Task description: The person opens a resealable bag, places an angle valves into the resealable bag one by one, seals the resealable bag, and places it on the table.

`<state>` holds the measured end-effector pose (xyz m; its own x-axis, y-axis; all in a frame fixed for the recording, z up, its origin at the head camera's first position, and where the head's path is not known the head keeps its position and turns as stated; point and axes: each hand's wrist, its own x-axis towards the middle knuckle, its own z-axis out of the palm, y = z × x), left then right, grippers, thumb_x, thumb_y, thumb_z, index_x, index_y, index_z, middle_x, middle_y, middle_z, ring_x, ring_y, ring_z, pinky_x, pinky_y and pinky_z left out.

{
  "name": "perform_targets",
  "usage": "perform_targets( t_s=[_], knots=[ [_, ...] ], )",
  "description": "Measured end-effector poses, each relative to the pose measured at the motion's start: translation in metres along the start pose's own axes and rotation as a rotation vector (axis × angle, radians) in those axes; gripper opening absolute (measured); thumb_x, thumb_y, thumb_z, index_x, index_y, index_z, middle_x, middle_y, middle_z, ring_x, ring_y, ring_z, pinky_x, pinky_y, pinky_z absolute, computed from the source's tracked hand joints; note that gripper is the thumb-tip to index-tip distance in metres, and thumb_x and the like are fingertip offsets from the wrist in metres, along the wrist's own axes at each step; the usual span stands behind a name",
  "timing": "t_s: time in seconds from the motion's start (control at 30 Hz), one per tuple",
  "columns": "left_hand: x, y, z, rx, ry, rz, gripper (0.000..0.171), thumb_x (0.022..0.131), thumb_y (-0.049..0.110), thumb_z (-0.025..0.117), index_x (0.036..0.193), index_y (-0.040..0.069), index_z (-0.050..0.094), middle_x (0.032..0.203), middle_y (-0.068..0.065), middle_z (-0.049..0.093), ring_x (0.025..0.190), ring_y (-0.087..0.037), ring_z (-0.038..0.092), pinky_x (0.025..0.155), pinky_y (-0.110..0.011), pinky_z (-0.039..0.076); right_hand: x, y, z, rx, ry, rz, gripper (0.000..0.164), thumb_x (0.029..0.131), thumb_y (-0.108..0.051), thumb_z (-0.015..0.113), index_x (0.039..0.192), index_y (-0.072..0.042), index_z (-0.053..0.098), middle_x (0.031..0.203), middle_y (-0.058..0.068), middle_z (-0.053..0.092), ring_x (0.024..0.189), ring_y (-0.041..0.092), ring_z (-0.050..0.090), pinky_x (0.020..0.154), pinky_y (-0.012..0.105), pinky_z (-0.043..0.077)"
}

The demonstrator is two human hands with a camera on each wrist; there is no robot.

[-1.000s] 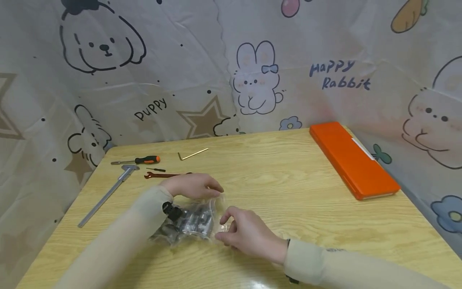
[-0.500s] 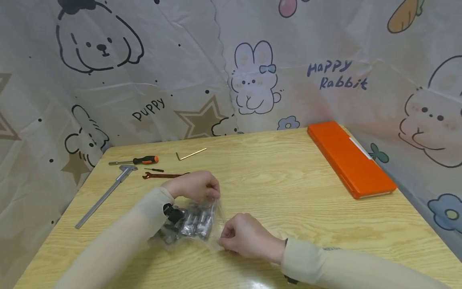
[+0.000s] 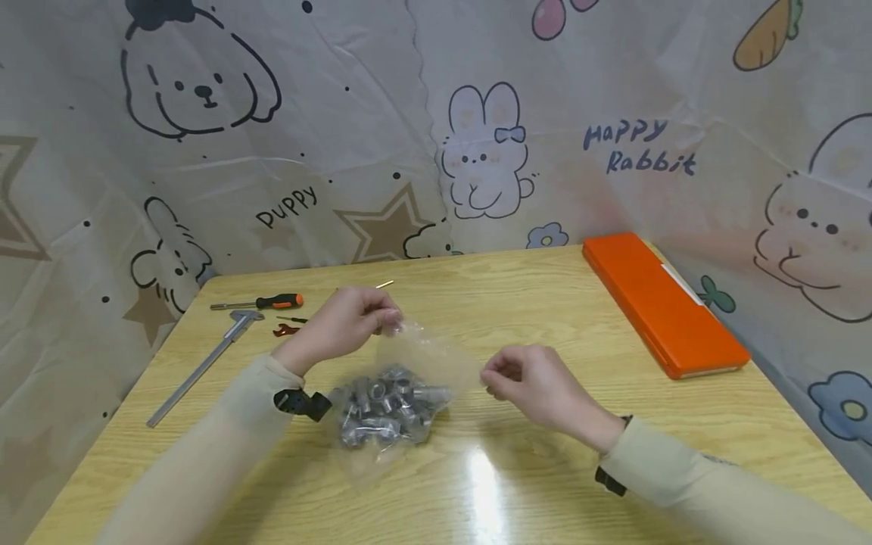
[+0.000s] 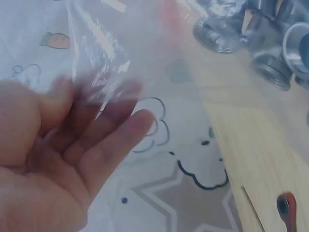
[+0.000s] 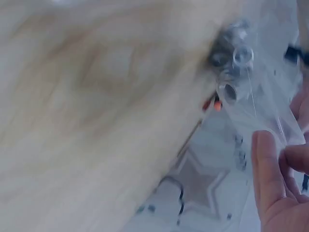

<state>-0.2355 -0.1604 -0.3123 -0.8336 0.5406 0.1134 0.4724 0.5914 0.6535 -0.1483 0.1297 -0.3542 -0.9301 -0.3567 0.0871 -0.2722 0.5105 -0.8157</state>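
Note:
A clear plastic bag (image 3: 425,354) hangs between my two hands in the head view. Shiny hollow metal cylinders (image 3: 388,409), several of them, are bunched in its lower part, low over the table. My left hand (image 3: 346,322) pinches one upper corner of the bag between thumb and fingers. With thumb and forefinger, my right hand (image 3: 545,384) pinches the corner on the other side. Up close in the left wrist view, the bag's film (image 4: 104,41) runs over the fingertips. In the right wrist view the film stretches from the right hand (image 5: 277,179) to the metal cylinders (image 5: 231,60).
At the table's left lie a caliper (image 3: 204,369), an orange-and-black-handled driver (image 3: 279,301), a thin small screwdriver (image 3: 298,319) and a red wrench (image 3: 284,330). A brass hex key (image 3: 385,284) is partly behind my left hand. An orange case (image 3: 664,306) lies at right.
Both hands have risen, the right one also moving right, and the bag's upper edge has come up between them. My right fingers, apart at first, have closed on the bag.

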Motion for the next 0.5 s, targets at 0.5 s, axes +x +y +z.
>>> perform_targets(
  t_s=[0.5],
  knots=[
    [0.007, 0.062, 0.013, -0.182, 0.443, 0.182, 0.012, 0.098, 0.008, 0.061, 0.091, 0.004, 0.070, 0.083, -0.003, 0.072, 0.070, -0.013, 0.068, 0.066, -0.027, 0.058, 0.007, -0.007, -0.085, -0.279, 0.340, -0.279, 0.005, 0.091, -0.008, 0.072, 0.091, -0.003, 0.069, 0.078, 0.000, 0.067, 0.066, 0.011, 0.062, 0.061, 0.021, 0.054]
  ],
)
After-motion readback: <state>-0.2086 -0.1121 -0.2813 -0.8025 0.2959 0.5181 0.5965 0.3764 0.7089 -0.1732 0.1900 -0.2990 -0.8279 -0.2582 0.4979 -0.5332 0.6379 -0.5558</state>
